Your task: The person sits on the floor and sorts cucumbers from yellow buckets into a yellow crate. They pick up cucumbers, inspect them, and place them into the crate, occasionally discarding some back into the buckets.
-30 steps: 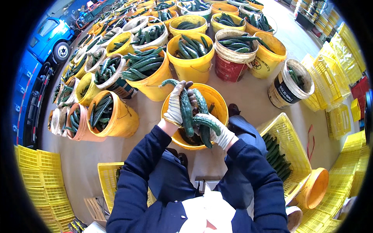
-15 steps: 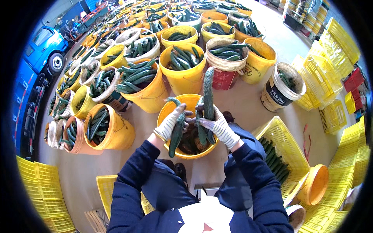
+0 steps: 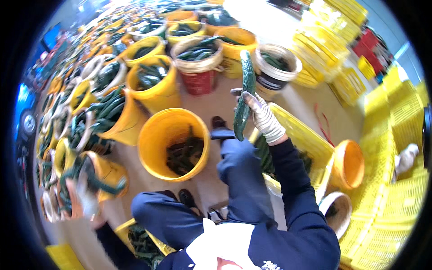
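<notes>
- A smooth, tan-grey floor (image 3: 348, 121), washed white by strong light towards the top.
- A thin red strap (image 3: 323, 123) lying on it at the right.
- Perforated yellow plastic crates (image 3: 373, 198) stacked along the right edge.
- Red plastic containers (image 3: 366, 43) farther back.
- A pale blue wall (image 3: 391, 27) at upper right.
- A blurred bright blue truck (image 3: 28, 103) at far left.

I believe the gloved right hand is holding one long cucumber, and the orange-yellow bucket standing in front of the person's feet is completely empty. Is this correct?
Not quite: the orange-yellow bucket is not empty. The head view shows dark, cucumber-like vegetables lying in its bottom. The rest is right: the gloved right hand is holding one long cucumber.
</notes>
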Demonstrator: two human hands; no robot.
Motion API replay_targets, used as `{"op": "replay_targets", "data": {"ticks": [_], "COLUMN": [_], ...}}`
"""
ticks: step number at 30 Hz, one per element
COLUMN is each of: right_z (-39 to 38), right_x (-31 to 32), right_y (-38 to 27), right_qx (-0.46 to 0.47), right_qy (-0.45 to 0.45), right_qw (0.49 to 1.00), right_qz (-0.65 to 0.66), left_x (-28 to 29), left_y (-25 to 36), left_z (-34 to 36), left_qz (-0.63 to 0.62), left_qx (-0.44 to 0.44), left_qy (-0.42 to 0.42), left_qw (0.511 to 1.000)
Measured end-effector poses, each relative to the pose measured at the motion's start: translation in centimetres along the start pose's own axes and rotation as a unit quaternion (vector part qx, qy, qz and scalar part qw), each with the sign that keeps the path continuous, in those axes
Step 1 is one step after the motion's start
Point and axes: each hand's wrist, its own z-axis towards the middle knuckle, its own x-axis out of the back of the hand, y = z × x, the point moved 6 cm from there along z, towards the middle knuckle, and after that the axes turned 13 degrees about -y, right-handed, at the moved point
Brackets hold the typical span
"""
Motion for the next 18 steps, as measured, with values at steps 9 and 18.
{"op": "replay_targets", "data": {"ticks": [9,18], "right_z": [-23.3,-31.7], "right_x": [19.3,24.0], "right_y": [7.3,13.5], "right_qx": [-0.128,-0.288], "right_qy": [0.420,0.479], "right_qw": [0.892,0.803], "right_qz": [-0.106,-0.205], "left_x": [13.2,10.3], "left_y": [-9.6,-12.8], "left_z": [-21.7,-19.4], "left_qz": [0.406,0.445], "left_qx": [0.401,0.513], "left_qy": [-0.019,-0.078], "left_qw": [0.821,0.730]}}
